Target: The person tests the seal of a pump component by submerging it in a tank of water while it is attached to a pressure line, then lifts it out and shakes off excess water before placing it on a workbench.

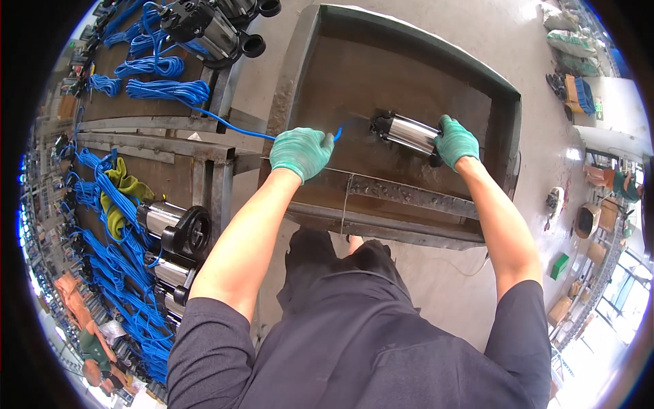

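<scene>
My left hand, in a green glove, is closed around a blue cable near the left side of a metal tank. The cable's short end sticks out past my fingers over the brown water. In the tank, a submersible pump with a shiny steel body and black ends lies on its side, partly in the water. My right hand, gloved the same way, grips the pump's right end. Its fingertips are partly hidden behind that end.
Left of the tank stand metal-framed benches with coiled blue cables, more steel pumps and a yellow-green cloth. A metal bar crosses the tank's near side. A green box sits on the floor at right. Other people are farther off.
</scene>
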The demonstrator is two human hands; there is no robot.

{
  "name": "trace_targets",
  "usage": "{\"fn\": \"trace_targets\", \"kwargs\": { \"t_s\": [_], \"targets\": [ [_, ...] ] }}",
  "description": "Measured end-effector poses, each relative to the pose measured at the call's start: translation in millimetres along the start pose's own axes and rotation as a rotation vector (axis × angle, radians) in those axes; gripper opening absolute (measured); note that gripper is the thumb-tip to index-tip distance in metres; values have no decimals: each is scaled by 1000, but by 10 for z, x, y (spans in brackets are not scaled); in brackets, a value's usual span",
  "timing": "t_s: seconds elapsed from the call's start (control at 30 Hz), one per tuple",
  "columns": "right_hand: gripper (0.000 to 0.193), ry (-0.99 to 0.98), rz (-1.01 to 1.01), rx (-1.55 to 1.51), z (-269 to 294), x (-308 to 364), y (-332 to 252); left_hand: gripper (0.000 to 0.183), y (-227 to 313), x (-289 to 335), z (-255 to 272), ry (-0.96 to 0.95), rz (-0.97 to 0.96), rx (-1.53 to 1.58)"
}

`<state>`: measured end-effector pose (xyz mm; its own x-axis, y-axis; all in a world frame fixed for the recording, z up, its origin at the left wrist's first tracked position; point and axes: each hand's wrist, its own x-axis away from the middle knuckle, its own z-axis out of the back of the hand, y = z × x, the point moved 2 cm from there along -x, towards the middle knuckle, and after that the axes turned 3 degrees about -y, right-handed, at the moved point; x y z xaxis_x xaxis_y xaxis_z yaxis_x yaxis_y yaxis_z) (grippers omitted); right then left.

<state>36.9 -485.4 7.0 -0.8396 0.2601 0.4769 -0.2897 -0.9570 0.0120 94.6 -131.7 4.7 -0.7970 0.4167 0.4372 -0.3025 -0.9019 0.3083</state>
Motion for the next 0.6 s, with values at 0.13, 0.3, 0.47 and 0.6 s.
{"fn": "trace_targets", "kwargs": {
  "t_s": [0.13,0.3,0.47,0.6],
  "targets": [
    [36,62,2,-54,-185,-153,-23,45,9,-37,-5,-25,38,-10],
    [42,101,6,-89,-340,-267,-63,44,52,-50,6,-47,83,-29],
    [34,208,-14,-197,-421,-193,-71,40,81,-89,-15,-49,115,-58],
    [36,182,121,-250,-114,401,34,39,98,-50,17,-87,158,-55]
  ]
}}
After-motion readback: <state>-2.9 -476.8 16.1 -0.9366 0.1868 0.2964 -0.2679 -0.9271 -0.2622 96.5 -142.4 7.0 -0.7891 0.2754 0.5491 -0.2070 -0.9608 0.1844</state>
